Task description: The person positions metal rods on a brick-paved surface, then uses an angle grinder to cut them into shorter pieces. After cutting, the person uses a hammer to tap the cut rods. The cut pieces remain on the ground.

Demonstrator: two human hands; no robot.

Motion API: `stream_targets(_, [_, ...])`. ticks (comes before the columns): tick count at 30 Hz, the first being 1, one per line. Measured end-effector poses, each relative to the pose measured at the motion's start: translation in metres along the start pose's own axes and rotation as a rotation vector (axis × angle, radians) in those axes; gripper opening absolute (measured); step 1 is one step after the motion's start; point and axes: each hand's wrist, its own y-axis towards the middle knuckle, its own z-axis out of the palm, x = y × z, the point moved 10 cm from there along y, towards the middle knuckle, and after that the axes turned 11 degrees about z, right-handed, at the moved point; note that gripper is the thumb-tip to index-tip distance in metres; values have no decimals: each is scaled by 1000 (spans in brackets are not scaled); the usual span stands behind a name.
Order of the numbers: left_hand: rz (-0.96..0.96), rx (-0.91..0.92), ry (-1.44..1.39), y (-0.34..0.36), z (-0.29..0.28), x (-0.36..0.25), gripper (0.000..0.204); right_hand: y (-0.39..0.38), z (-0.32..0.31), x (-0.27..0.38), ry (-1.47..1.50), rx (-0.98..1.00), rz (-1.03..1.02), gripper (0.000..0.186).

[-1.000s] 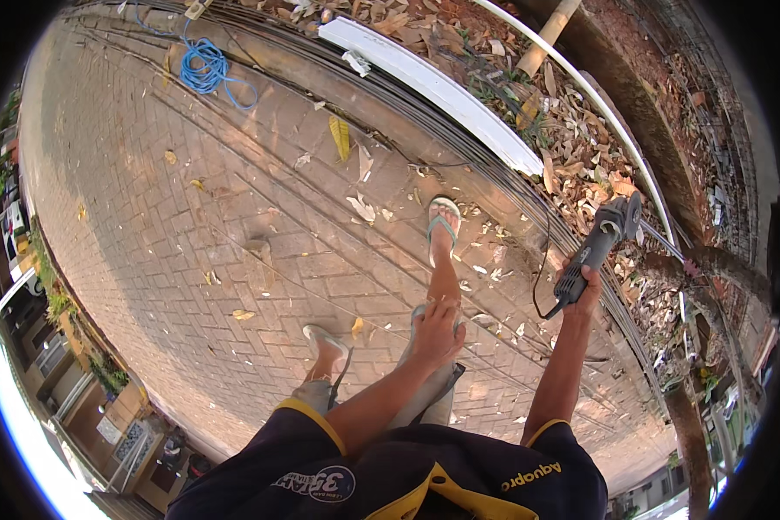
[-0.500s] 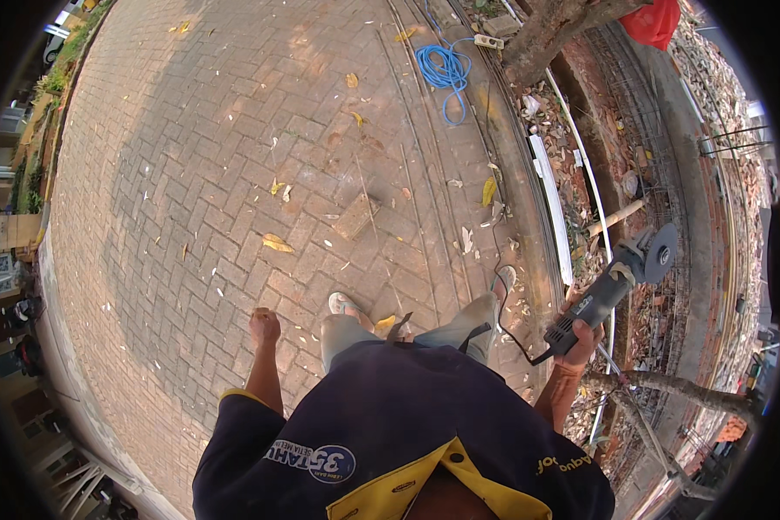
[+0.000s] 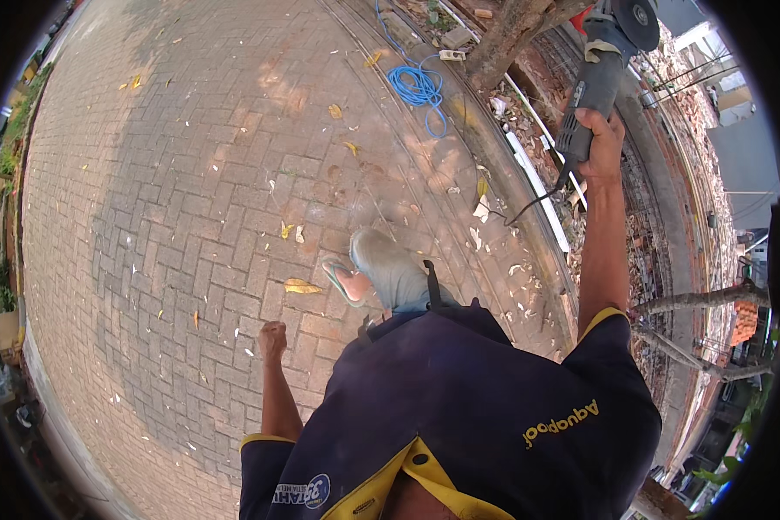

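My right hand (image 3: 604,146) is wrapped round the dark body of an angle grinder (image 3: 600,82), held up at the far right with the arm stretched out. Its round cutting disc (image 3: 640,19) faces away from me at the top edge of the view. From the grinder's rear end a black cord (image 3: 537,201) trails down toward the paving. My left hand (image 3: 272,341) hangs low over the bricks, closed in a fist, with nothing seen sticking out of it. One sandalled foot (image 3: 348,282) and a bent knee (image 3: 381,256) show ahead of my dark shirt.
Herringbone brick paving (image 3: 191,217) spreads ahead and left, with scattered yellow leaves. Along the right, thin rods lie by a concrete kerb (image 3: 468,130). A coiled blue cable (image 3: 416,87) and white socket block (image 3: 451,55) lie near a tree trunk (image 3: 503,43). Bare branches (image 3: 702,299) reach in at right.
My right arm has lifted and stretched forward, carrying the grinder upward in the view. I have stepped and turned slightly. My left fist stays low at my side.
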Motion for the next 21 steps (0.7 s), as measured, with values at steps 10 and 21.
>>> stream_targets(10, [156,143,-126,297,-153,-88,36,230,279,20,72,-80,-49,23])
stream_targets(21, [463,90,-922,582,-413,-368,71,270,600,-49,263,-15,-9,62])
